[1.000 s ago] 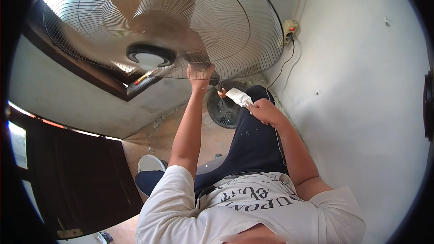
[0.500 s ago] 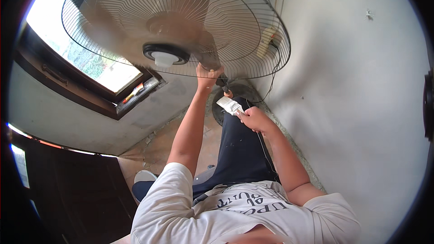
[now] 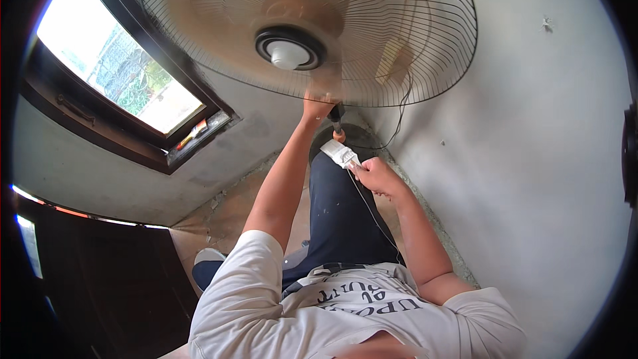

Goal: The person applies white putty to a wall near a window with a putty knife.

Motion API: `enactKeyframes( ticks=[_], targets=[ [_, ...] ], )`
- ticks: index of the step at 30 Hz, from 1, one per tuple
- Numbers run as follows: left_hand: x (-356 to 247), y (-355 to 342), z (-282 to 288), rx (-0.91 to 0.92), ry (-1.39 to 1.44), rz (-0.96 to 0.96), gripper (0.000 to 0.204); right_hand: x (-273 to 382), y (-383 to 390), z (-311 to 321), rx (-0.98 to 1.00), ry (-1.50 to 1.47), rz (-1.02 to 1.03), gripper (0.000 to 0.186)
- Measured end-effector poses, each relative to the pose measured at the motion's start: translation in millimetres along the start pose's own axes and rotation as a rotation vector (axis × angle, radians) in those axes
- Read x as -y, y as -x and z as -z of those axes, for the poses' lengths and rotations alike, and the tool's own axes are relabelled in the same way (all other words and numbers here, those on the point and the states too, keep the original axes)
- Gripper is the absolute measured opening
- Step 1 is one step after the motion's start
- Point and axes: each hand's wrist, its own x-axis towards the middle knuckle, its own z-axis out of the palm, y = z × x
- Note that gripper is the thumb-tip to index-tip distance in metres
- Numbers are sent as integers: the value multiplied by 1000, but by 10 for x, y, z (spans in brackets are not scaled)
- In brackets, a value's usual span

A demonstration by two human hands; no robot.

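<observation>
A standing fan (image 3: 290, 46) with a round black wire grille fills the top of the view, its blades a brownish blur behind the wires. My left hand (image 3: 320, 105) reaches up behind the lower rim and is closed around the fan's neck; the grille partly covers its fingers. In my right hand (image 3: 377, 177) is a wide paintbrush (image 3: 340, 153), gripped by its handle, its pale, white-coated bristles pointing up and left over my dark-trousered leg. Beyond the brush, the fan's pole runs down to a round dark base (image 3: 362, 138) on the floor.
A brown-framed window (image 3: 126, 80) is on the left, with small colourful items (image 3: 193, 134) on its sill. At lower left stands a dark brown panel (image 3: 119, 279). A pale wall (image 3: 525, 159) rises on the right. The fan's cord (image 3: 403, 116) hangs beside that wall.
The fan head has swung to the right and looks larger, and its blades are more smeared. My left hand has shifted slightly right with it. The brush and right hand have barely moved.
</observation>
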Motion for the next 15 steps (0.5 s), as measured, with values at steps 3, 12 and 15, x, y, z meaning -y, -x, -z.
enactKeyframes(
  ticks=[3, 12, 15],
  targets=[
    [1, -21, -122, 1, 43, -25, 18, -41, 6, 23, -9, 0, -4, 46],
    [57, -98, -36, 125, 14, 44, 21, -35, 103, 38, -9, 4, -10, 44],
    [4, -124, 35, 178, 32, 96, 22, 23, 161, 33, -49, -9, -3, 47]
  ],
)
